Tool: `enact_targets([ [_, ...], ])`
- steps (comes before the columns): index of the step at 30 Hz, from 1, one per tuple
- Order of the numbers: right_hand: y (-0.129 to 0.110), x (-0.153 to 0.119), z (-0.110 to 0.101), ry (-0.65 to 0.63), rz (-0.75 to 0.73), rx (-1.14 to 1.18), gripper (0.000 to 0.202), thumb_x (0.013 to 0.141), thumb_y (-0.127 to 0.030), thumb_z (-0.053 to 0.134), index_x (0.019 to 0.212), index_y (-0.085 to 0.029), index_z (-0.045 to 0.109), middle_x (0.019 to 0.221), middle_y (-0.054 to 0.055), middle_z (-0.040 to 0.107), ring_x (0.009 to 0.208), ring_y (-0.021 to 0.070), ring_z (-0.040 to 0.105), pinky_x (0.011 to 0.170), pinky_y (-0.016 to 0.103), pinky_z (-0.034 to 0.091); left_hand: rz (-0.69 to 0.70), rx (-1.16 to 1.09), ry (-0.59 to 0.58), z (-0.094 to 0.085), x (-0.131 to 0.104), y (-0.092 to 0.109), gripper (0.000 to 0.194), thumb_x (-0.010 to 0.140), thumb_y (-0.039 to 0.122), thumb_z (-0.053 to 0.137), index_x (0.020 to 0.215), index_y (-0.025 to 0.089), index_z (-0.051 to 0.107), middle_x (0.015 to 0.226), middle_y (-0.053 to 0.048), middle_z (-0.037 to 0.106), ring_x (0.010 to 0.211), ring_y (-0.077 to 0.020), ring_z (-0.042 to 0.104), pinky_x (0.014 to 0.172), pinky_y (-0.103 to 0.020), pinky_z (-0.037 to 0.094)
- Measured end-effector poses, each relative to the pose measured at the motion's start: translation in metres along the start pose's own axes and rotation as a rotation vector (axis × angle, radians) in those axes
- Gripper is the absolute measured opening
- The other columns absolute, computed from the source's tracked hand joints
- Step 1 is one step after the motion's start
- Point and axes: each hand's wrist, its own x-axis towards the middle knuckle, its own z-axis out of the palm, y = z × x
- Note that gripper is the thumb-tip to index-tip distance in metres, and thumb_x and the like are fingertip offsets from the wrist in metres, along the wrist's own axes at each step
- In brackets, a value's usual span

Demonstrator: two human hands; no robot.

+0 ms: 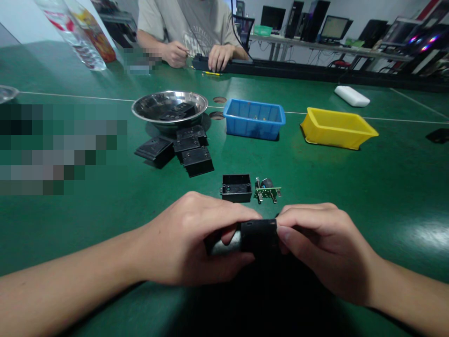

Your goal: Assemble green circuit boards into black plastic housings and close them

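Near the table's front edge, my left hand [196, 238] is wrapped round a black plastic case [259, 234], thumb below and fingers on top. A pale, rounded part [228, 244] shows between those fingers. The fingertips of my right hand [322, 248] pinch the right end of the case. Just beyond my hands lies an open black box shell [236, 188], with a small green circuit board [268, 189] at its right, carrying a dark round component and metal prongs.
Several black cases [197, 160] lie before a steel bowl [170, 110] holding more. Behind are a blue bin [254, 120], a yellow bin [338, 128], a white block [351, 96] and bottles [79, 40]. Across the green table [315, 178], a person [196, 28] handles small parts by a long black bar.
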Motion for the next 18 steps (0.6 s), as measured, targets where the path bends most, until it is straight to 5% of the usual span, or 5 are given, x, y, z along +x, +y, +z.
enact_targets([
  [10, -0.001, -0.001, -0.001, 0.034, 0.006, 0.01, 0.03, 0.098, -0.022, 0.052, 0.071, -0.019, 0.064, 0.063, -0.003, 0.06, 0.057, 0.0092, 0.055, 0.054, 0.022, 0.039, 0.016, -0.002, -0.016, -0.002, 0.002, 0.001, 0.027, 0.089, 0.022, 0.064, 0.115, 0.02, 0.063, 0.076, -0.001, 0.07, 0.062, -0.0113, 0.063, 0.058, -0.019, 0.046],
  [18, 0.015, 0.01, -0.011, 0.434, 0.124, -0.104, 0.01, 0.089, -0.023, 0.064, 0.095, -0.019, 0.071, 0.083, 0.004, 0.071, 0.072, 0.0159, 0.064, 0.065, 0.027, 0.05, -0.048, 0.026, -0.106, -0.001, 0.004, 0.003, 0.024, 0.086, 0.021, 0.066, 0.11, 0.021, 0.066, 0.076, 0.0, 0.07, 0.063, -0.0113, 0.063, 0.058, -0.021, 0.043],
])
